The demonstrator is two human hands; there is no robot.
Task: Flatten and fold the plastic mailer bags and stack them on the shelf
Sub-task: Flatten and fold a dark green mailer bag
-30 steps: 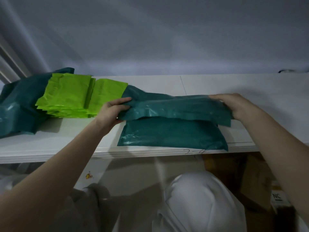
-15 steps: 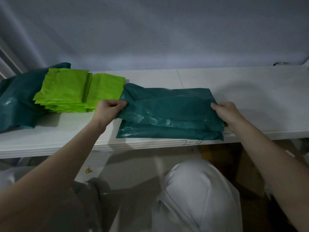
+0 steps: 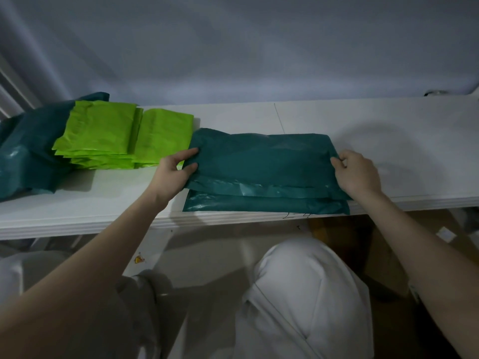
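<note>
1. Folded dark green bag lay on the white shelf, atop another dark green bag near the front edge.
2. Left hand pinched the top bag's left edge, thumb above, fingers curled under.
3. Right hand gripped its right edge, fingers curled over.
4. Stack of lime green bags sat just left of the left hand, partly over a large dark green bag at the shelf's left end.

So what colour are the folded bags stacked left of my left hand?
Lime green, clearest in the head view.
</note>
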